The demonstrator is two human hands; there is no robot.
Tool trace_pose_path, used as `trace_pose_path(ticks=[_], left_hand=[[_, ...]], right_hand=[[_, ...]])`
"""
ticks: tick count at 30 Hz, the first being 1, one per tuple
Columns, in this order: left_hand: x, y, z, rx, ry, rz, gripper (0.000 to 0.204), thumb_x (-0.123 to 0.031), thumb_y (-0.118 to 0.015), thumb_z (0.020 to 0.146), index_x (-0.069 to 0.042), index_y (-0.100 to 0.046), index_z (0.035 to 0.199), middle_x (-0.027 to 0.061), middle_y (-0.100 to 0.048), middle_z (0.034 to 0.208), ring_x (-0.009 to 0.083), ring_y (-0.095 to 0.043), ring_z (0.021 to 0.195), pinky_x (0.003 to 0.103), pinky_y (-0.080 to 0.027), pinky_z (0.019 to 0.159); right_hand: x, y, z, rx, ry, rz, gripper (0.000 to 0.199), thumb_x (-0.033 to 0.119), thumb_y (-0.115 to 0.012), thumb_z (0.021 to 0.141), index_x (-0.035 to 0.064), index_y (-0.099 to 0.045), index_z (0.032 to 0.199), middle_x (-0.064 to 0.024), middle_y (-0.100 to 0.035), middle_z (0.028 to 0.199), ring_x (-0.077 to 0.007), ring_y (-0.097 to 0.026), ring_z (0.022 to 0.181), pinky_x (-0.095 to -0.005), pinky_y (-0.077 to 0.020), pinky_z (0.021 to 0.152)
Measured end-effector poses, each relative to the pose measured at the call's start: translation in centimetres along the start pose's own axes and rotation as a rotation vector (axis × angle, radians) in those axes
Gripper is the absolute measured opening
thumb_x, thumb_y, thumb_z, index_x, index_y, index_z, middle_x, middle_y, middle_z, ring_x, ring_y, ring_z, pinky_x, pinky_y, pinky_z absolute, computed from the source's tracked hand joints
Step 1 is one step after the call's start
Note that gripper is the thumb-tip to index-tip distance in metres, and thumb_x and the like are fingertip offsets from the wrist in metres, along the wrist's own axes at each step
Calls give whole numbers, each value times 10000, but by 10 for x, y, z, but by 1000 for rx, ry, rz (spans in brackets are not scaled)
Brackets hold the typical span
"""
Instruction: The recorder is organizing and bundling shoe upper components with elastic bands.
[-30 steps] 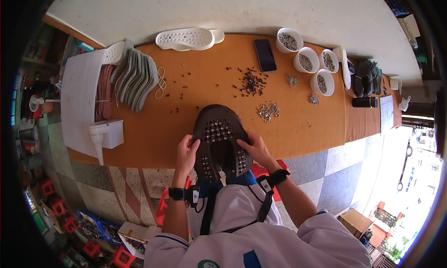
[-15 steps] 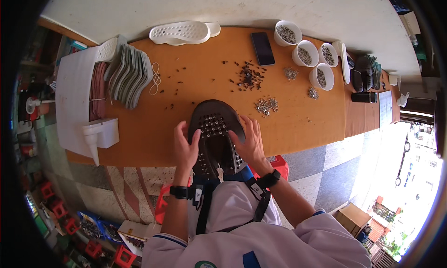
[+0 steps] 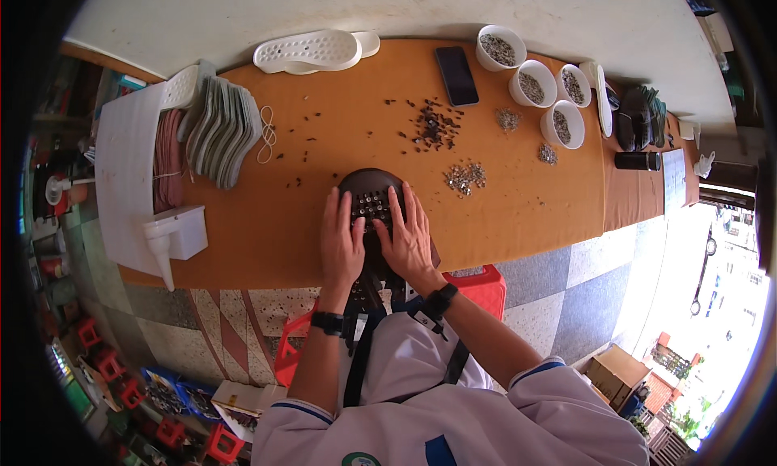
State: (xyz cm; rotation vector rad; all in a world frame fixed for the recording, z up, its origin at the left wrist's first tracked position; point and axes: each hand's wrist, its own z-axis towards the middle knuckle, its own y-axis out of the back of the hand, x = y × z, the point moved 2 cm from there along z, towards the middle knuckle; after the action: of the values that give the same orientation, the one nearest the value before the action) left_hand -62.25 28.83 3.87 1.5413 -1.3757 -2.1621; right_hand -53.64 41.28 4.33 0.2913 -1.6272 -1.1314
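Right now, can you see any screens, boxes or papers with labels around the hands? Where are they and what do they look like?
Phone: flat on the orange table, far side beyond the hands; dark rectangle, screen off.
Cardboard box: on the floor, lower right; brown, open flaps.
White sheet: left end of the table; large and plain, no print visible.
No labels or signs clear enough to make out.

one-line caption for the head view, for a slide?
Both hands, left hand and right hand, press flat on a dark studded sole at the orange table edge.
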Motion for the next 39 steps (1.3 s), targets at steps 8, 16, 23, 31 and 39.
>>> trace_pose_path(ticks=[8, 16, 23, 31, 39], left_hand=[[-2, 28, -64, 148, 161, -71, 994, -253, -832, 819, 90, -210, 1515, 337, -331, 1508, 486, -370, 1401, 497, -343, 1170], [4, 14, -66, 183, 246, -126, 1017, -171, -811, 822, 95, -136, 1535, 349, -303, 1508, 508, -372, 1387, 521, -333, 1173], [5, -2, -45, 99, 178, 24, 1011, -216, -759, 870, 17, -96, 1596, 357, -233, 1565, 504, -324, 1435, 504, -330, 1181], [9, -10, -45, 144, 218, -45, 974, -151, -724, 866, -12, -109, 1608, 321, -234, 1582, 495, -312, 1445, 493, -332, 1191], [20, -16, -48, 117, 200, -142, 950, -128, -712, 865, -21, -130, 1608, 332, -242, 1573, 510, -333, 1425, 503, -341, 1185]], right_hand=[[-4, -6, -2, -23, -61, -2, 651, 353, -621, 990, 124, -394, 1556, -259, -306, 1597, -471, -372, 1409, -549, -315, 1147], [-9, 5, -1, 97, -89, -15, 929, 554, -729, 864, 176, -308, 1600, -260, -265, 1609, -456, -349, 1430, -554, -321, 1133], [-17, 0, -2, 124, -106, 43, 1000, 538, -771, 823, 197, -266, 1616, -260, -254, 1614, -476, -355, 1425, -557, -351, 1117], [-21, -2, -2, 130, -106, 44, 983, 422, -793, 818, 215, -262, 1618, -268, -265, 1602, -479, -384, 1395, -571, -377, 1081], [-18, -6, -3, 119, -98, 18, 980, 428, -785, 818, 211, -261, 1618, -276, -283, 1584, -481, -383, 1387, -582, -371, 1078]])
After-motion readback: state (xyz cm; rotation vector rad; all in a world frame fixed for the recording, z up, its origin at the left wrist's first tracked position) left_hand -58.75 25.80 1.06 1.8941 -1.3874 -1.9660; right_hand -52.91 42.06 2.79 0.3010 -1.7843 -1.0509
